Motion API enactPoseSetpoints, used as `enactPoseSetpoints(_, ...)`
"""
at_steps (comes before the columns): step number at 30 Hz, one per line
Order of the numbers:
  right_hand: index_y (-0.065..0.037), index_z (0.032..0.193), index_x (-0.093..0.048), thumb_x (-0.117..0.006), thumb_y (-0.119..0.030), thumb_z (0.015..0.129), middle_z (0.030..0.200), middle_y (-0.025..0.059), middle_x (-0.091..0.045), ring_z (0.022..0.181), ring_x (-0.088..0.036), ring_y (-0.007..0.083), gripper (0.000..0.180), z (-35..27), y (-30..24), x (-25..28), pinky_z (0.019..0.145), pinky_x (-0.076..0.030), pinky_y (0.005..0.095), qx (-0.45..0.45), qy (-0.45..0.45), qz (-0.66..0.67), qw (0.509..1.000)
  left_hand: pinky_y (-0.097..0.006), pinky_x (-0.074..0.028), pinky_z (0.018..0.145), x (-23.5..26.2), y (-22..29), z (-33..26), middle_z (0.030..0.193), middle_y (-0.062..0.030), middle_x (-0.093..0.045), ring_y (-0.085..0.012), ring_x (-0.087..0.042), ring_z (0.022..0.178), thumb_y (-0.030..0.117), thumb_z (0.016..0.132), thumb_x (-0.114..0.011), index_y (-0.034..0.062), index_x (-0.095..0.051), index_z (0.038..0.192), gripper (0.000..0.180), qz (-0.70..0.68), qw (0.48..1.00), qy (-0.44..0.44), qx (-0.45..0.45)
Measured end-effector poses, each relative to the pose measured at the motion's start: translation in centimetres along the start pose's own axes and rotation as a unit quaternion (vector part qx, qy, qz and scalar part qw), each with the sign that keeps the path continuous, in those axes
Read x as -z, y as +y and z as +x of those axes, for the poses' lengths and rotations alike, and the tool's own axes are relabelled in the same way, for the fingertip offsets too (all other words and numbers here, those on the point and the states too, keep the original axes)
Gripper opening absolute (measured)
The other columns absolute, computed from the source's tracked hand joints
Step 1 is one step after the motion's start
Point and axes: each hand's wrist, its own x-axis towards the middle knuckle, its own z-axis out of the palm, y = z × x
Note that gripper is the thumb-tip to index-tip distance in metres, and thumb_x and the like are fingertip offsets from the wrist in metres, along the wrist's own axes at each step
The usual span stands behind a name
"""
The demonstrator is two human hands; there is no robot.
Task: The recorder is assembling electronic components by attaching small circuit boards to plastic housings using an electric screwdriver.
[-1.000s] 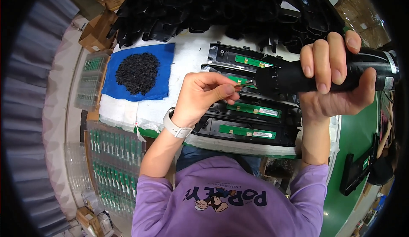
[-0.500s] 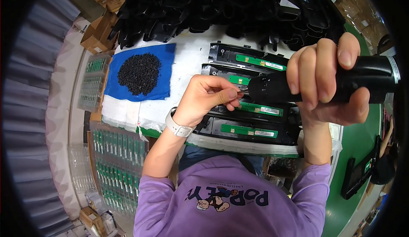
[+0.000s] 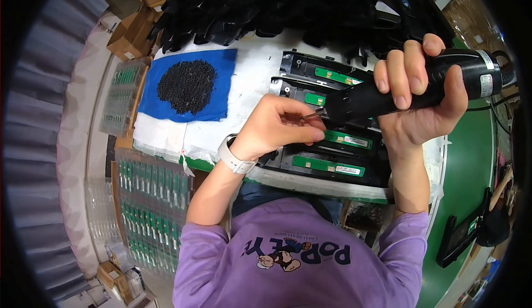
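My right hand (image 3: pixel 415 89) is wrapped round a black electric screwdriver (image 3: pixel 471 75), held nearly level with its metal bit (image 3: pixel 316 113) pointing left. Close by the bit, my left hand (image 3: pixel 274 125) has its thumb and fingers curled together; what they pinch is too small to make out. Under both hands lie several long black plastic housings (image 3: pixel 285 167) in a stack of rows. Each shows a green circuit board (image 3: pixel 330 164) with a white label. The screwdriver and hands hide part of the middle rows.
Left of the housings, a heap of tiny black screw-like pieces (image 3: pixel 187 86) lies on a blue cloth (image 3: pixel 221 106). Black plastic parts (image 3: pixel 238 14) pile up along the far side. Clear trays of green boards (image 3: pixel 152 214) stand at left. A cable (image 3: pixel 487 107) trails from the screwdriver.
The screwdriver's rear end has swung up and left, and its bit now shows clear beside my left fingers. My left hand has moved slightly right. The view has shifted a little.
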Motion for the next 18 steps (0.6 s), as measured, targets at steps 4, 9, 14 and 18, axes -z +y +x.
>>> enactPoseSetpoints(4, -0.004, 0.109, -0.052, -0.043, -0.032, 0.093, 0.067, 0.0019, -0.049, 0.048, -0.045, 0.0125, 0.033, 0.7, -0.2, 0.0, 0.057, -0.042, 0.0317, -0.016, -0.03, 0.003, 0.999, -0.02, -0.048, 0.06, 0.6, -0.4, -0.2, 0.073, -0.0066, -0.068, -0.0077, -0.061, 0.063, 0.002, 0.078, -0.07, -0.0024, -0.069, 0.085, 0.008, 0.239, 0.966, 0.079, -0.061)
enactPoseSetpoints(9, -0.005, 0.104, -0.048, -0.053, -0.027, 0.086, 0.063, 0.0001, -0.043, 0.046, -0.041, 0.0108, 0.028, 1.3, 2.0, 0.0, 0.052, -0.038, 0.0283, -0.085, -0.039, -0.196, 0.976, -0.018, -0.045, 0.062, 4.3, -1.0, -1.1, 0.073, -0.0009, -0.065, -0.0044, -0.057, 0.067, 0.003, 0.081, -0.07, -0.0009, -0.067, 0.085, 0.006, 0.174, 0.965, 0.171, -0.096)
enactPoseSetpoints(14, 0.003, 0.085, -0.055, -0.064, -0.013, 0.078, 0.051, 0.0036, -0.049, 0.041, -0.048, 0.0122, 0.019, 1.6, 5.1, 0.0, 0.041, -0.038, 0.0238, -0.097, 0.043, -0.232, 0.967, -0.019, -0.046, 0.07, 6.0, -1.6, -1.2, 0.084, -0.0022, -0.065, -0.0065, -0.059, 0.075, 0.003, 0.083, -0.067, -0.0013, -0.065, 0.092, 0.01, 0.136, 0.964, 0.199, -0.113)
enactPoseSetpoints(18, 0.003, 0.086, -0.056, -0.064, -0.012, 0.078, 0.052, 0.0035, -0.05, 0.042, -0.049, 0.0118, 0.02, 1.7, 5.7, 0.0, 0.041, -0.038, 0.0237, -0.097, 0.037, -0.243, 0.965, -0.02, -0.047, 0.072, 6.5, -2.2, -1.1, 0.086, -0.0023, -0.065, -0.0071, -0.059, 0.077, 0.002, 0.084, -0.066, -0.0018, -0.065, 0.094, 0.011, 0.109, 0.97, 0.186, -0.108)
